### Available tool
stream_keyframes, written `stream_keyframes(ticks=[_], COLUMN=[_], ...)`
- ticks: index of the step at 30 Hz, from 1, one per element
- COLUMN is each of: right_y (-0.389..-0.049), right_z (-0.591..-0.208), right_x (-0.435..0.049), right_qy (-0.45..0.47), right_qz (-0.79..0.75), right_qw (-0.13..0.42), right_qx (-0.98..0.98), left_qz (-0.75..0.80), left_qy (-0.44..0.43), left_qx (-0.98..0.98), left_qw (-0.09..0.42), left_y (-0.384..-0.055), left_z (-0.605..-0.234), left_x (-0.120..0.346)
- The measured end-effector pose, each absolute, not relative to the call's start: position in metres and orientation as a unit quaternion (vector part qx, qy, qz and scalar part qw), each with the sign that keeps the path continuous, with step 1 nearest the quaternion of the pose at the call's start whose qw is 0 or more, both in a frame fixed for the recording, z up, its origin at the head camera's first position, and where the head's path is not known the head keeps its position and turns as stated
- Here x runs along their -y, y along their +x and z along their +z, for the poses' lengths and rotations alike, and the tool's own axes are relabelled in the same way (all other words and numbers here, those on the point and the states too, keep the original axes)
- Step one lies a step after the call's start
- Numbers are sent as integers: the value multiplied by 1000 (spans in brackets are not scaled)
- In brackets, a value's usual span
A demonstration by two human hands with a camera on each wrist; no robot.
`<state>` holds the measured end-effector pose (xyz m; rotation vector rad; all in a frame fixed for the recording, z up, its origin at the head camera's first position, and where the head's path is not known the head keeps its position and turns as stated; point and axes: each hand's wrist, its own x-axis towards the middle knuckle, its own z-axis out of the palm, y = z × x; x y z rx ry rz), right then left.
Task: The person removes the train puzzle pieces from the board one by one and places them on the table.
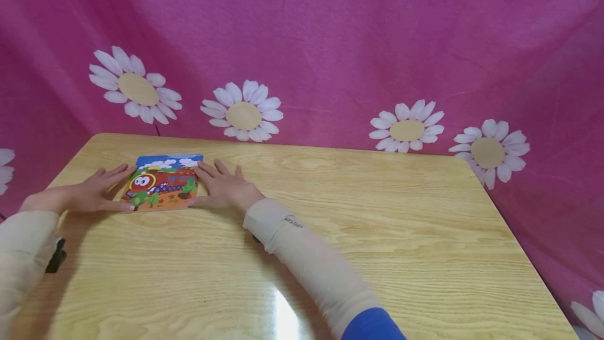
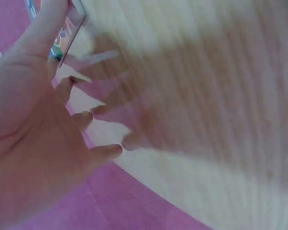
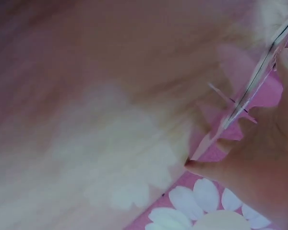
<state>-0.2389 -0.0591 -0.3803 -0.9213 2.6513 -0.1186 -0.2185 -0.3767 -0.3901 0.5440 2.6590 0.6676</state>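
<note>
Red-and-blue picture board (image 1: 165, 185) is lying on the bench (image 1: 377, 235), far left, between left hand (image 1: 93, 192) and right hand (image 1: 227, 190), both holding fingers apart at its edges. Risk: uneven sideways pressure could be skewing it.

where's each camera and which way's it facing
Head: worn on head, faces forward and down at table, cartoon picture; left grip, right grip, sleeves show.
Left wrist: worn there, faces table and picture corner; left grip shows.
Right wrist: worn there, faces table and picture edge; right grip shows.
Head and left wrist share table, picture.
</note>
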Motion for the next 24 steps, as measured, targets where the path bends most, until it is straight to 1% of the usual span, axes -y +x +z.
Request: stream_keyframes(ticks=[3,10,16,24], right_y=[-239,-240,-241,-238], right_z=[-380,-381,-378,-378], right_x=[65,71,75,68], right_qy=[-322,-304,-290,-301], right_qz=[-33,-23,-9,-20], right_qw=[166,185,202,198], right_qx=[-931,-934,-935,-933], left_qz=[227,192,179,152], left_qy=[172,110,107,112], left_qx=[-940,-949,-953,-960], left_qw=[190,226,220,206], left_y=[-219,-213,-207,-203], left_z=[-390,-372,-366,-363], left_x=[376,361,356,351])
